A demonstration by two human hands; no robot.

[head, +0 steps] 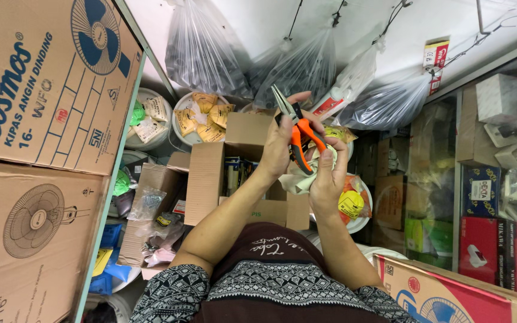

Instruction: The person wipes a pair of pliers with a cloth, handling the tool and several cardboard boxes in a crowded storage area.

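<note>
My left hand (277,146) grips a pair of long-nose pliers (297,134) with orange and black handles. The closed metal tips point up and to the left. My right hand (329,179) is just beside it, holding a crumpled pale cloth (297,180) against the lower handle, with its fingers curled around the cloth. Both hands are raised in front of my chest, above an open cardboard box (219,173).
Large cardboard boxes with fan drawings (43,78) stack at the left, and another (450,293) lies at the lower right. White buckets of yellow packets (201,116) stand behind. Clear plastic bags (306,66) hang overhead. A glass cabinet (486,197) holds small boxes at the right.
</note>
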